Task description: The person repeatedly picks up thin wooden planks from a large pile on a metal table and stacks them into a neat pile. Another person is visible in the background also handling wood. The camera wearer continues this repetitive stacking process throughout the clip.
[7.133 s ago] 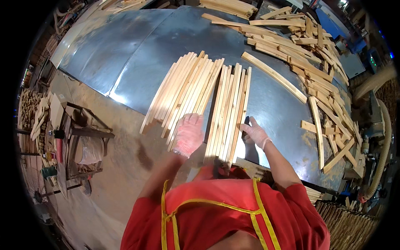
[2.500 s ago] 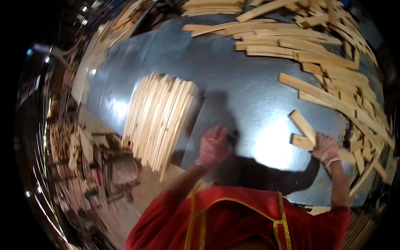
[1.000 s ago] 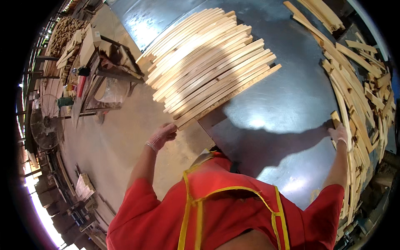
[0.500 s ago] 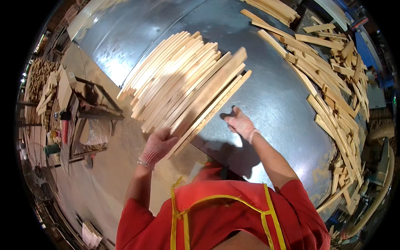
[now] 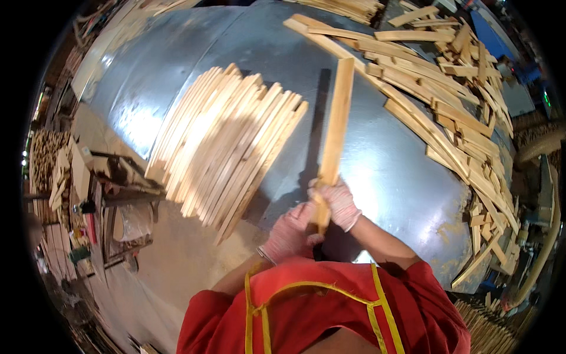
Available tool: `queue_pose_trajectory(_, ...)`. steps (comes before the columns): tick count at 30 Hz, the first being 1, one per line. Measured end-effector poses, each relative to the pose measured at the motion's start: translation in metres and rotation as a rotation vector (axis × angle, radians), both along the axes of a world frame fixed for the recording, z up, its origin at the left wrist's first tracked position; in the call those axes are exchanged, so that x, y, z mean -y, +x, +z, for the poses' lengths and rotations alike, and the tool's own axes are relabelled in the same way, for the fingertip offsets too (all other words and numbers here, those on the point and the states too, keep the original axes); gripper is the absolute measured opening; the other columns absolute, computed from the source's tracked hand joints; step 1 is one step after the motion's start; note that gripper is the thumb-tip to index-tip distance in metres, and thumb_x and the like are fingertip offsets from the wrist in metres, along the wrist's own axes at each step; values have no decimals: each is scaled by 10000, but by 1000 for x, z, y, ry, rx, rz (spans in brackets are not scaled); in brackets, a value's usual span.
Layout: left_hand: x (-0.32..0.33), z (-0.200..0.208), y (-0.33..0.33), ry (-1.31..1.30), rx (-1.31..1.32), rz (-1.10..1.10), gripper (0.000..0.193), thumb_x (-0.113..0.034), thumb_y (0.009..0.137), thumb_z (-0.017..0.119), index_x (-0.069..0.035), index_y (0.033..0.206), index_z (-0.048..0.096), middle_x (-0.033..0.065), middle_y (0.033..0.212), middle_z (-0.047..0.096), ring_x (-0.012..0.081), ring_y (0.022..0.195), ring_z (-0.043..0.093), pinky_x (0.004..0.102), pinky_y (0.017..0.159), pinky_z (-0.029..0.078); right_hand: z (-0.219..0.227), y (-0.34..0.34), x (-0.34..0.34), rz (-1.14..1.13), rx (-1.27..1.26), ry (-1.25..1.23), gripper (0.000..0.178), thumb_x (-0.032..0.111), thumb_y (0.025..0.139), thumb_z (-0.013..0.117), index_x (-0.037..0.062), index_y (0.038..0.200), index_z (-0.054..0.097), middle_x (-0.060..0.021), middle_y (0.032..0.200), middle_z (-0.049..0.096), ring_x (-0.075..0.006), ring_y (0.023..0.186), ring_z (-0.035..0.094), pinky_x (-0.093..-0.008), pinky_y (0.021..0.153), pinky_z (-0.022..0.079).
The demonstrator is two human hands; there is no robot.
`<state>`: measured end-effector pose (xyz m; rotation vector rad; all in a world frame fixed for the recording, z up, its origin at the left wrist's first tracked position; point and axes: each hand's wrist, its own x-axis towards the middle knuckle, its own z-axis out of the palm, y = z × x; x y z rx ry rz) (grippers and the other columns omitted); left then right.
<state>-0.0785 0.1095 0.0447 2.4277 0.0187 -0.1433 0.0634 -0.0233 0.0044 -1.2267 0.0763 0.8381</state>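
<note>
A single wooden slat points away from me, its near end between my two gloved hands. My right hand is closed around it a little above that end. Lower down, my left hand grips the near end from the left side; some of its fingers are hidden. To the left, a row of wooden slats lies packed side by side on the metal table. Their near ends stick out past the table's edge. The held slat is apart from this row, and its dark shadow falls on the metal between them.
A jumbled heap of loose slats covers the table's right side. Another bundle of slats lies at the far edge. A wooden stand is on the floor at left. A ribbed hose curves along the far right.
My left hand has moved right, away from the row, toward my right hand. Both hands now hold one slat, turned more upright in view. My right hand was holding no slat before.
</note>
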Motion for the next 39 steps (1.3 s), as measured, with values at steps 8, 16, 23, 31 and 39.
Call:
queue_pose_trajectory(8, 31, -11, 15, -4, -233, 178, 670, -319, 892, 792, -110, 1469, 523, 177, 1510, 549, 383, 1394, 532, 504, 1128, 457, 99, 362, 260, -472, 538, -46, 408, 374, 1072, 623, 85, 1360, 602, -2, 1088, 632, -157, 1000, 587, -360, 941, 499)
queue_pose_trajectory(16, -16, -37, -2, 459, 25, 464, 829, -308, 747, 855, -140, 1495, 539, 150, 1494, 555, 420, 1403, 498, 583, 1135, 412, 7, 267, 213, 476, 841, -1730, 1019, 355, 820, 867, 87, 1652, 342, -250, 1411, 645, -421, 1341, 604, -435, 1099, 487)
queue_pose_trajectory(23, -104, -36, -82, 522, 18, 667, 726, -331, 815, 863, -74, 1438, 593, 222, 1436, 577, 446, 1338, 558, 562, 1121, 452, 8, 193, 235, 252, 701, -909, 870, 124, 899, 801, -1, 1632, 351, -248, 1522, 593, -349, 1439, 555, -397, 1193, 415)
queue_pose_trajectory(31, -186, -88, -211, -337, -341, 1318, 552, -436, 957, 783, -77, 1359, 664, 47, 1161, 703, 161, 1016, 681, 260, 828, 523, -19, 15, 63, 323, 386, -766, 590, 412, 1040, 638, -12, 1445, 568, -191, 1194, 738, -329, 1104, 697, -451, 1006, 513)
queue_pose_trajectory(39, -189, -127, -204, -1485, -286, 1023, 339, -509, 1035, 675, -181, 1115, 694, -40, 1014, 697, 114, 932, 607, 385, 894, 495, 20, -1, -122, 678, 309, -479, 755, 393, 926, 743, -57, 1487, 514, -221, 1180, 730, -276, 1075, 698, -375, 965, 530)
